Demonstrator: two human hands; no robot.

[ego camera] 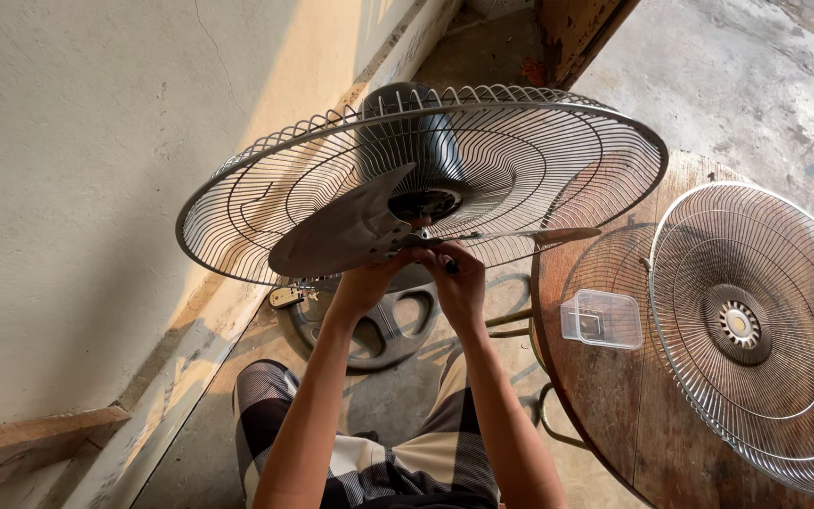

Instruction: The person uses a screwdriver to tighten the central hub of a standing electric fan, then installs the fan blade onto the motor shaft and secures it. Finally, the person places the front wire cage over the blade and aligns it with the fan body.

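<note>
A standing fan is tilted face-up in front of me, its wire rear guard point(266, 179) ringing the dark motor housing point(407, 127). The grey fan blade point(336, 231) sits at the hub point(424, 203) in the guard's centre. My left hand point(366, 281) and my right hand point(456, 278) both grip the blade's middle just below the hub, fingers closed around it. Whether my right hand also holds a small part is hidden by the fingers.
A round wooden table point(605, 396) stands at the right with a small clear plastic box point(602, 319) and the detached front wire guard point(756, 330) on it. The fan's round base point(379, 330) rests on the concrete floor by a pale wall point(68, 188).
</note>
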